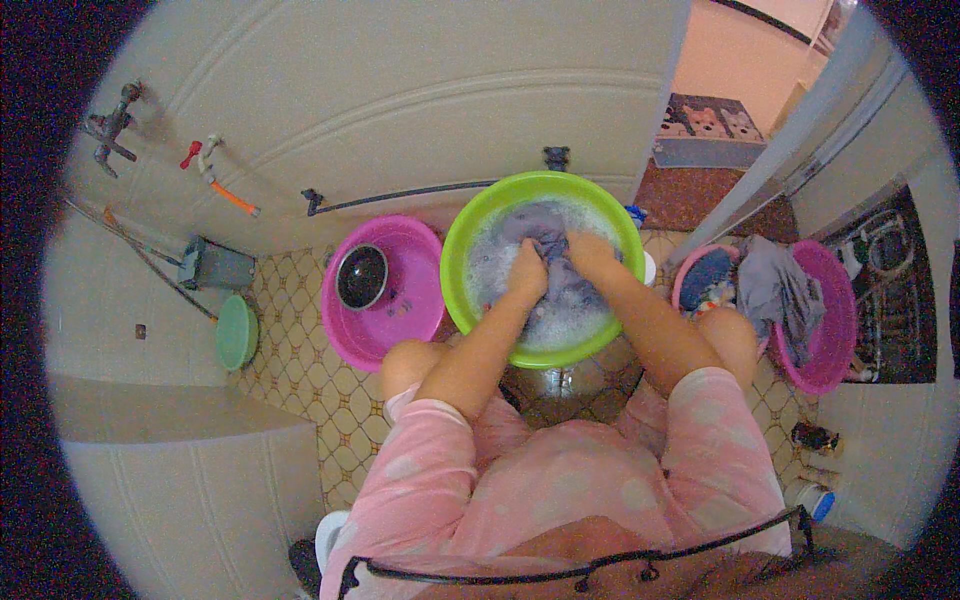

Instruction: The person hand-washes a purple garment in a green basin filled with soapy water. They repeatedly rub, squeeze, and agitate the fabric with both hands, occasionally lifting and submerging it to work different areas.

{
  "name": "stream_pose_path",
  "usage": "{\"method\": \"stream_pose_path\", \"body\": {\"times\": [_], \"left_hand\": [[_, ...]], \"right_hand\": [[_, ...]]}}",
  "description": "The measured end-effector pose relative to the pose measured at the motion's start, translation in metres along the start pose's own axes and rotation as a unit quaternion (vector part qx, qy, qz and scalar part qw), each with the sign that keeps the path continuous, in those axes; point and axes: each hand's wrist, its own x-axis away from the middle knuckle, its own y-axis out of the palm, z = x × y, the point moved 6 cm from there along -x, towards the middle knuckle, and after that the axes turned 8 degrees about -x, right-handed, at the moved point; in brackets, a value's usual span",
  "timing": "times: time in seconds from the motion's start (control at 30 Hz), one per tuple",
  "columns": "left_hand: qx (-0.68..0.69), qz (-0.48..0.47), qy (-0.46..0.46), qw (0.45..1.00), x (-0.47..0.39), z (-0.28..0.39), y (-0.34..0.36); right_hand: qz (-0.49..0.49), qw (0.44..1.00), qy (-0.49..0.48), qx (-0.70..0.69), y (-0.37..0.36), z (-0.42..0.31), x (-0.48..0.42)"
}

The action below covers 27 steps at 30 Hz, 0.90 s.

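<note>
In front of me a lime-green plastic basin [452,289] holds water covered with white suds [491,251]. A wet grey-purple cloth [536,219] lies partly under the foam in it. My left hand [529,270] is closed on a bunched part of the cloth near the middle of the basin. Just to its right, my right hand [591,253] grips the same cloth. The two fists are close together with a twisted fold between them. The lower part of the cloth is hidden by suds.
Left of the green basin stands a pink basin [409,330] with a dark round bowl [363,277] inside. At right, grey fabric [776,281] hangs over a magenta tub [836,322] beside a smaller pink container [679,281] with clothes. Wall taps [112,131] and a green basin [237,332] are far left.
</note>
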Motion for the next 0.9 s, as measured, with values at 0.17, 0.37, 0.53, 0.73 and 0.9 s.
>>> {"method": "stream_pose_path", "body": {"times": [0.17,0.37,0.53,0.73,0.9], "left_hand": [[0.05,-0.034,0.0,0.998,-0.017,-0.04,0.052],[-0.09,-0.046,0.057,0.993,-0.036,-0.048,0.08],[-0.16,-0.131,0.079,0.975,-0.018,-0.018,0.036],[0.031,0.0,0.043,0.999,-0.002,0.0,-0.038],[0.115,0.044,0.035,0.992,-0.006,0.005,-0.055]], "right_hand": [[-0.044,0.998,0.037,0.009,0.008,0.002,-0.002],[-0.046,0.998,0.029,0.021,0.019,0.008,-0.005],[-0.023,0.998,-0.042,-0.035,0.012,0.009,-0.003],[-0.009,0.998,-0.013,-0.059,-0.014,0.027,-0.003],[-0.024,0.891,0.064,-0.449,-0.019,0.034,-0.009]]}}
